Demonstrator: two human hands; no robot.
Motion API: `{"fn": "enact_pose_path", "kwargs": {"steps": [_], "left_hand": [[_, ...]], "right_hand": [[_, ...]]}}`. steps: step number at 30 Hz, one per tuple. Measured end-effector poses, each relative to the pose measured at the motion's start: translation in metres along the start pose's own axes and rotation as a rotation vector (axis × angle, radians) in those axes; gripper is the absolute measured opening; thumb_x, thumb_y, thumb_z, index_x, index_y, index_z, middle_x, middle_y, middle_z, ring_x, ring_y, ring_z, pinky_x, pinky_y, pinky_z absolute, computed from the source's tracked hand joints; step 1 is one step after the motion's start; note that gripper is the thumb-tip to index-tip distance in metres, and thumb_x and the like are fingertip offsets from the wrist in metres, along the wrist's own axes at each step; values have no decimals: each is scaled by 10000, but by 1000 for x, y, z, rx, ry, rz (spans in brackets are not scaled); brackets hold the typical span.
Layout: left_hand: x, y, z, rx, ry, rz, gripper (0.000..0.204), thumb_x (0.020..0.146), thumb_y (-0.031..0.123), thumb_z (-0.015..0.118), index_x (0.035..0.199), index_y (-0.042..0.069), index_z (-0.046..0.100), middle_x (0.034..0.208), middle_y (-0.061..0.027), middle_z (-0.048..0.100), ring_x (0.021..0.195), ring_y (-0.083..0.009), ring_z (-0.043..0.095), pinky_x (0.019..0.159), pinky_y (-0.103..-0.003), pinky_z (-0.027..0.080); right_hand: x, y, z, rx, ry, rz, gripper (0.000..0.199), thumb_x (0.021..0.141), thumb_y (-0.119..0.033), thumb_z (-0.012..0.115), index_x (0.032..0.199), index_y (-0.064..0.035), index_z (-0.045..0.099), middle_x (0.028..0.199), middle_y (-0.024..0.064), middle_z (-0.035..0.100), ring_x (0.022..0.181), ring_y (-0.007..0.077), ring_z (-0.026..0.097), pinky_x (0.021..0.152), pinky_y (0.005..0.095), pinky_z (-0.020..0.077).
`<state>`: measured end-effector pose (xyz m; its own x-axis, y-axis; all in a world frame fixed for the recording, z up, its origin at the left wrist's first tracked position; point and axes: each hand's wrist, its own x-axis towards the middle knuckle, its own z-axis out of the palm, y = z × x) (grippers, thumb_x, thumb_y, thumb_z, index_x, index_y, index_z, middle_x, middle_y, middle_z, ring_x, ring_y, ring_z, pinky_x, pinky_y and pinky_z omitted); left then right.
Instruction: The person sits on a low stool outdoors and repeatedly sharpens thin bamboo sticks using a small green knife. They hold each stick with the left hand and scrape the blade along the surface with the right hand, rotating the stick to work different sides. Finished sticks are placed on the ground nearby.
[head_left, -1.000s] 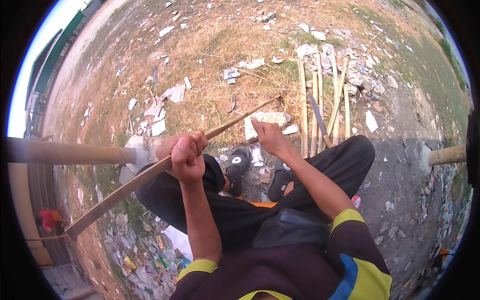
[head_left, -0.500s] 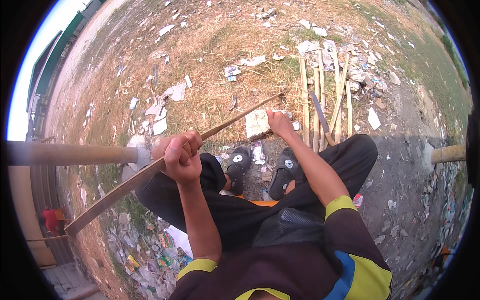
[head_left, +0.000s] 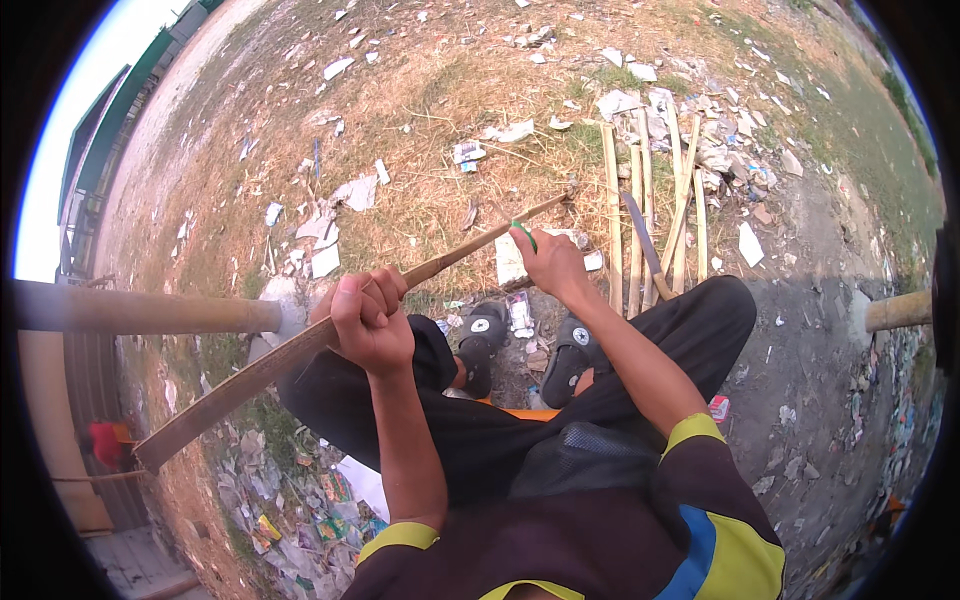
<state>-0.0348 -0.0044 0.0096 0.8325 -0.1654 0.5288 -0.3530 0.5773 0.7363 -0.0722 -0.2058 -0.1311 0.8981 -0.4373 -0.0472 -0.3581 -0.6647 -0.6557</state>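
A long bamboo strip (head_left: 235,392) runs diagonally across in front of me, its wide end low at the left and its narrow end out past my right hand. My left hand (head_left: 368,318) is closed in a fist around its middle. Close to the far part of the strip, my right hand (head_left: 552,262) grips a small green tool (head_left: 524,236); most of it is hidden by the fingers, so its kind is unclear. Whether the tool touches the strip cannot be made out. A pale block (head_left: 511,262) lies on the ground just behind that hand.
Several pale bamboo strips (head_left: 612,215) lie ahead to the right, with a long-bladed knife (head_left: 640,230) resting among them. Bamboo poles (head_left: 160,306) stick in from both sides. My sandalled feet (head_left: 483,345) are below the strip. Paper and plastic litter (head_left: 325,260) covers the ground.
My right hand has shifted slightly down and turned, so the green tool now shows. The left hand still grips the bamboo strip in nearly the same place.
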Motion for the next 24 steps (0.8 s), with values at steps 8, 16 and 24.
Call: {"fn": "enact_pose_path", "kwargs": {"steps": [8,16,24], "left_hand": [[-5,1,1,15,146,-46,443,946,165,390,527,141,249,453,23,191,420,-106,157,477,-311,217],[-6,1,-9,39,108,-54,430,926,144,392,528,141,231,455,24,184,416,-111,138,476,-320,226],[-3,3,-9,20,95,-37,432,916,115,393,518,137,225,450,21,184,408,-105,146,468,-316,225]], "right_hand": [[-68,-78,-17,472,-179,-118,597,996,-425,337,703,52,544,583,258,513,572,428,504,590,463,410],[-69,-87,-13,446,-132,-124,505,988,-351,391,750,57,570,618,268,540,619,450,547,592,482,420],[-65,-84,-1,373,-31,-159,586,974,-413,399,667,45,597,614,287,562,666,479,580,650,534,459]]}}
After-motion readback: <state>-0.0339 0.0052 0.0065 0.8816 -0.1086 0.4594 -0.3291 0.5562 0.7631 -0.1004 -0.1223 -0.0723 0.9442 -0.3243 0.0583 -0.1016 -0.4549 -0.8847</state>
